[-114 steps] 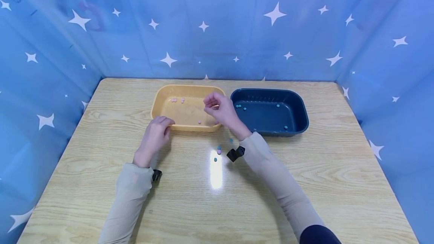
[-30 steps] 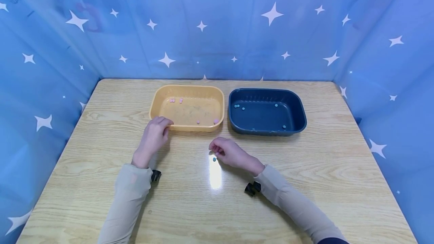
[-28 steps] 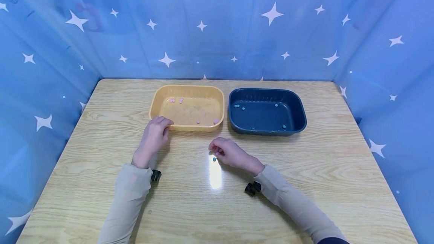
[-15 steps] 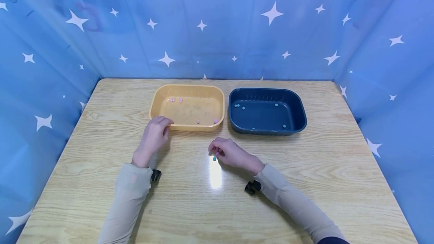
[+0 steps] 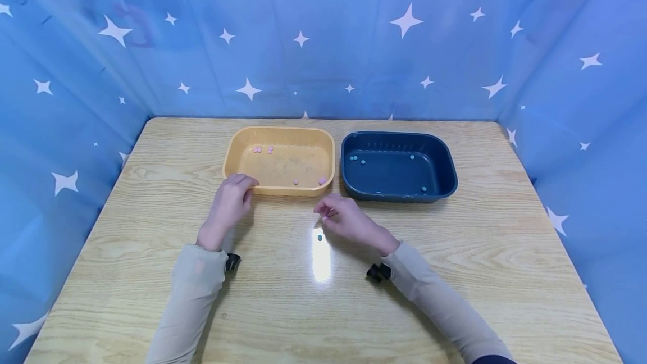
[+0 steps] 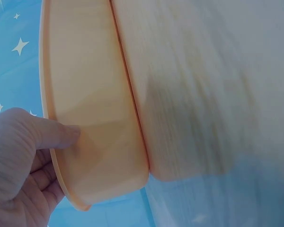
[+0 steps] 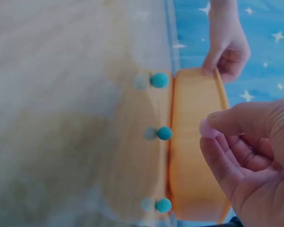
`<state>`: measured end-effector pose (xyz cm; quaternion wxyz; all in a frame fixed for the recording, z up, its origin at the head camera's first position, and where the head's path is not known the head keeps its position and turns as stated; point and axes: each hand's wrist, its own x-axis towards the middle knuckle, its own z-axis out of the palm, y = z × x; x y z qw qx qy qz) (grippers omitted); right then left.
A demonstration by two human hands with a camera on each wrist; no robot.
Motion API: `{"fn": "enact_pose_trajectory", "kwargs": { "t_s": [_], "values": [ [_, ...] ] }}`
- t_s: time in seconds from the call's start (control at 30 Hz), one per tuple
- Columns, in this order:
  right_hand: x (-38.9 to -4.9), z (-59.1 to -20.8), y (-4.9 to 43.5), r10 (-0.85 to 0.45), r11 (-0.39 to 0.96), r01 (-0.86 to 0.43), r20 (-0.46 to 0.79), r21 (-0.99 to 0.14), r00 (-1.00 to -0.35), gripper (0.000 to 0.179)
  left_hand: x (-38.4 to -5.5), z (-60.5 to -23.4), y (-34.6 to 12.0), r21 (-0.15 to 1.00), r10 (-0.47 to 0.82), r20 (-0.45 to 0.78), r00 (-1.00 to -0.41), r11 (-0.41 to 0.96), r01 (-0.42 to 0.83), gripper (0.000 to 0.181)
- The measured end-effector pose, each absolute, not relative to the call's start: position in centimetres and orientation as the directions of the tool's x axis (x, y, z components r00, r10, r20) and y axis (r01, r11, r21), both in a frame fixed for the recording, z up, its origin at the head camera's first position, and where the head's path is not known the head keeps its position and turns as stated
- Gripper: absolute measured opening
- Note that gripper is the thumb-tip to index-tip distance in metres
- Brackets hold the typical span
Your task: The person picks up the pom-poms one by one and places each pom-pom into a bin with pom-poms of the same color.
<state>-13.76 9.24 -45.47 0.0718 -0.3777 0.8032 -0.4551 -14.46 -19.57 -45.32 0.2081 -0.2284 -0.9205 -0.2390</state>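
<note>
My left hand (image 5: 229, 201) holds the near rim of the orange-yellow basin (image 5: 288, 191), thumb (image 6: 66, 135) on the outside wall. Over the table just in front of that basin is my right hand (image 5: 345, 218). Between its thumb and fingers it pinches a small pink ball (image 7: 207, 129), clear of the tabletop in the right wrist view. Below lie three small teal balls, among them the middle teal ball (image 7: 164, 133). Only one teal ball (image 5: 319, 237) shows in the head view; my right hand hides the others there.
Several pink balls (image 5: 270, 150) lie inside the orange-yellow basin. To its right stands a dark blue basin (image 5: 399, 197) with several teal balls (image 5: 411, 157). Both stand on a wooden table (image 5: 273, 308), with a blue star-patterned curtain (image 5: 323, 60) around the back and sides.
My right hand came from above the orange-yellow basin down to the table, took the pink ball there, and has just risen slightly toward the basins. My left hand keeps its place on the rim.
</note>
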Motion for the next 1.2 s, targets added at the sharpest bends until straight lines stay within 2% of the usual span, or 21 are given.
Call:
{"fn": "enact_pose_trajectory", "kwargs": {
  "t_s": [0.33, 0.73, 1.2],
  "values": [
    [-15.0, -43.8, 9.4, -0.611, 0.318, -0.543, 0.27, -0.777, -0.744, 0.021, -14.5, -45.3, -19.6, 0.353, 0.313, 0.479, -0.82, 0.787, 0.506, 0.019],
    [-15.9, -42.9, 8.7, -0.567, 0.306, -0.55, 0.316, -0.777, -0.761, 0.017, -14.5, -45.4, -19.7, 0.344, 0.32, 0.489, -0.812, 0.784, 0.516, 0.019],
    [-17.6, -41.7, 7.8, -0.474, 0.291, -0.424, 0.255, -0.858, -0.843, 0.018, -14.6, -45.6, -19.8, 0.341, 0.319, 0.501, -0.804, 0.782, 0.523, 0.019]
  ]
}}
